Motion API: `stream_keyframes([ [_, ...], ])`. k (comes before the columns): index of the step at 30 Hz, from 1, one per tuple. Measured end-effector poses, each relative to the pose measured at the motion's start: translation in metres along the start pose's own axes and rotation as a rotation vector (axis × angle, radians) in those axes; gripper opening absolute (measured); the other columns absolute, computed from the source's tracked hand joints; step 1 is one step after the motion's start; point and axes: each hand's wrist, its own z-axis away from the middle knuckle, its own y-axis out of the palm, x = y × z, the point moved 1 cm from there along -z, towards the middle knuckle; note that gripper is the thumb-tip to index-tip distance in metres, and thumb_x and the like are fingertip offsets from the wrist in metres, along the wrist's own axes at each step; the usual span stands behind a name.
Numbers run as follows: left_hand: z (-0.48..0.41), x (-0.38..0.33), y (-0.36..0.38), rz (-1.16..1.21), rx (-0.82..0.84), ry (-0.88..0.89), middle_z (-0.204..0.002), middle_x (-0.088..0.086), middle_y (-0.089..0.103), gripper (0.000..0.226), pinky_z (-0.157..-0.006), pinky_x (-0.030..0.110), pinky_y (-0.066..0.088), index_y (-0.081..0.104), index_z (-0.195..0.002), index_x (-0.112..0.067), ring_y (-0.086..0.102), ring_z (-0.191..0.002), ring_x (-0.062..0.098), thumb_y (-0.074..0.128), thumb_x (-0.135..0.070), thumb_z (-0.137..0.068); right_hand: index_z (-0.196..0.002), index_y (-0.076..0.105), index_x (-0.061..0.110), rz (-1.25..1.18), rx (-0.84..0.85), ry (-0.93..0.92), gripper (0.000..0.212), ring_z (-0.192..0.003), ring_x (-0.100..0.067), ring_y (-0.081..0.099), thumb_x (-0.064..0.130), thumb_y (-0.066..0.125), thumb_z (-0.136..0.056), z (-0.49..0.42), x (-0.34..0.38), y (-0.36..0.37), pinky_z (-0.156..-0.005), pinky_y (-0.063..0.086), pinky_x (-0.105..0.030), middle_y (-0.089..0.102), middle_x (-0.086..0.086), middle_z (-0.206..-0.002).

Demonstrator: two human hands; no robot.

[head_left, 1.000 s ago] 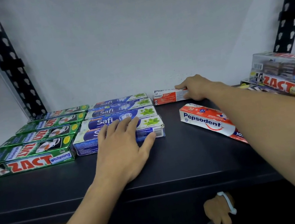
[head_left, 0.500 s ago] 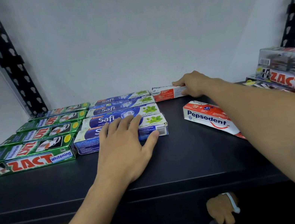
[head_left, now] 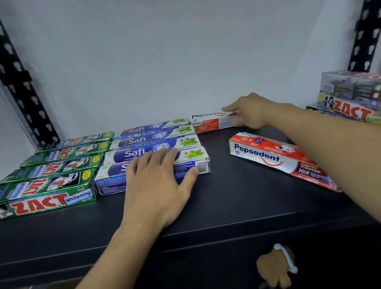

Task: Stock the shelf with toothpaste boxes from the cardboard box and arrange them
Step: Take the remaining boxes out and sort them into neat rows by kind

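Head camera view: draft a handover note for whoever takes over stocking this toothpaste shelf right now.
Left hand: open, flat on the front blue Safi box.
Right hand: grips the rear white-and-red Pepsodent box at the back of the black shelf.
Done: four green ZACT boxes and four Safi boxes lined up in rows.
To do: seat the rear Pepsodent box beside the Safi row, then straighten the second Pepsodent box, lying askew. Wrapped ZACT packs sit piled at the right. The cardboard box is not in view.

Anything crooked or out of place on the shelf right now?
Yes: the loose Pepsodent box lies diagonally at front right, while the ZACT rows and Safi rows sit square to the shelf.
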Motion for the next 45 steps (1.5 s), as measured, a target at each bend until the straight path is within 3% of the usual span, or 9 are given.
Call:
stream_keyframes([
  [10, 0.000, 0.001, -0.001, 0.007, 0.004, 0.012, -0.152, -0.005, 0.042, 0.068, -0.119, 0.043, 0.017, 0.041, -0.146, -0.030, 0.033, -0.141, 0.020, 0.028, -0.070, -0.094, -0.129, 0.061, 0.033, -0.149, 0.027, -0.027, 0.046, -0.102, -0.008, 0.064, 0.045, 0.071, -0.086, 0.151, 0.017, -0.046, -0.089, 0.043, -0.022, 0.070, 0.014, -0.114],
  [14, -0.001, 0.002, 0.000, 0.023, -0.005, 0.024, -0.151, -0.003, 0.045, 0.067, -0.118, 0.044, 0.018, 0.043, -0.146, -0.028, 0.035, -0.140, 0.021, 0.031, -0.068, -0.093, -0.132, 0.060, 0.034, 0.004, -0.054, 0.044, 0.049, -0.113, -0.018, 0.058, 0.046, 0.070, -0.085, 0.206, 0.019, -0.039, -0.090, 0.041, -0.026, 0.068, 0.004, -0.119],
  [18, -0.001, 0.003, 0.000, 0.014, -0.001, 0.029, -0.151, -0.002, 0.045, 0.068, -0.118, 0.045, 0.018, 0.042, -0.147, -0.027, 0.035, -0.140, 0.022, 0.031, -0.068, -0.093, -0.115, 0.067, 0.031, -0.083, -0.199, 0.146, 0.035, -0.095, -0.018, 0.055, 0.037, 0.075, -0.082, 0.233, 0.014, -0.021, -0.073, 0.035, -0.028, 0.058, 0.005, -0.089],
  [22, -0.001, 0.004, 0.000, 0.013, 0.000, 0.027, -0.152, -0.003, 0.044, 0.066, -0.119, 0.044, 0.017, 0.041, -0.147, -0.028, 0.034, -0.141, 0.021, 0.033, -0.067, -0.094, -0.107, 0.068, 0.033, -0.245, -0.305, 0.177, 0.025, -0.097, -0.016, 0.057, 0.029, 0.075, -0.084, 0.239, 0.014, -0.010, -0.077, 0.036, -0.025, 0.065, 0.009, -0.098],
  [25, -0.002, 0.004, 0.000, 0.010, 0.003, 0.025, -0.152, -0.003, 0.044, 0.066, -0.119, 0.044, 0.017, 0.041, -0.147, -0.029, 0.034, -0.141, 0.021, 0.034, -0.066, -0.094, -0.101, 0.069, 0.030, -0.478, -0.274, 0.190, 0.016, -0.086, -0.004, 0.064, 0.024, 0.073, -0.086, 0.233, 0.007, -0.013, -0.074, 0.047, -0.024, 0.070, 0.016, -0.099],
  [28, -0.002, 0.004, 0.000, 0.003, 0.003, 0.029, -0.152, -0.003, 0.044, 0.066, -0.119, 0.044, 0.018, 0.040, -0.148, -0.029, 0.034, -0.141, 0.021, 0.034, -0.066, -0.094, -0.100, 0.069, 0.027, -0.723, -0.179, 0.263, 0.009, -0.083, -0.010, 0.071, 0.027, 0.068, -0.091, 0.225, -0.002, -0.013, -0.078, 0.056, -0.034, 0.075, 0.005, -0.096],
  [36, -0.002, 0.005, 0.000, -0.006, -0.006, 0.034, -0.152, -0.003, 0.043, 0.067, -0.119, 0.044, 0.019, 0.041, -0.148, -0.028, 0.034, -0.141, 0.021, 0.033, -0.067, -0.094, -0.107, 0.068, 0.029, -0.324, -0.401, 0.197, 0.029, -0.086, -0.006, 0.053, 0.047, 0.069, -0.085, 0.251, 0.018, 0.000, -0.071, 0.032, -0.024, 0.066, 0.013, -0.099],
  [43, -0.002, 0.004, 0.000, 0.012, -0.018, 0.038, -0.151, -0.003, 0.045, 0.065, -0.119, 0.043, 0.018, 0.042, -0.147, -0.028, 0.036, -0.140, 0.021, 0.036, -0.064, -0.094, -0.095, 0.070, 0.027, -0.651, -0.357, 0.259, 0.007, -0.093, -0.009, 0.067, 0.031, 0.066, -0.091, 0.245, 0.005, 0.004, -0.082, 0.051, -0.032, 0.073, 0.010, -0.093],
  [45, -0.001, 0.004, 0.000, 0.011, -0.021, 0.037, -0.150, -0.003, 0.045, 0.065, -0.118, 0.043, 0.018, 0.042, -0.147, -0.028, 0.036, -0.140, 0.020, 0.036, -0.064, -0.094, -0.094, 0.070, 0.026, -0.489, -0.398, 0.248, 0.011, -0.086, -0.014, 0.065, 0.032, 0.060, -0.094, 0.244, 0.006, 0.003, -0.071, 0.047, -0.032, 0.073, 0.008, -0.089],
])
